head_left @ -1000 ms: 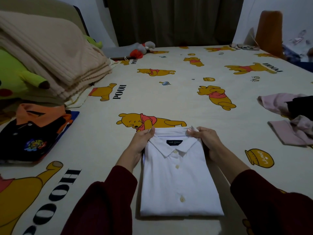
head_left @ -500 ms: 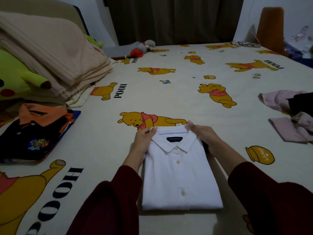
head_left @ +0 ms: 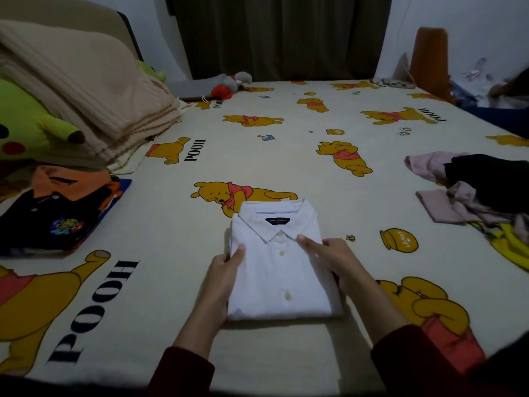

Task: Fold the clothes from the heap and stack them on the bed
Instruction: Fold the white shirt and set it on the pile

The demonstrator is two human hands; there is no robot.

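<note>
Shirt: white shirt (head_left: pixel 279 270) folded, collar up, flat on the bed (head_left: pixel 286 161).
Left hand (head_left: pixel 226 270): gripping the shirt's left edge, thumb on top.
Right hand (head_left: pixel 333 257): fingers straight, pressing the shirt's right side.
Heap: unfolded clothes (head_left: pixel 472 187) far right.
Stack: folded clothes (head_left: pixel 54 207) far left.

Beige ribbed blanket (head_left: pixel 86 90), folded, lies at the bed's far left edge, draped partly over a green plush toy (head_left: pixel 31 124). Grey and red soft toy (head_left: pixel 226 85) lies at the far edge. Dark curtain (head_left: pixel 280 35) hangs beyond. Orange upright object (head_left: pixel 429 58) stands at the far right corner.
</note>
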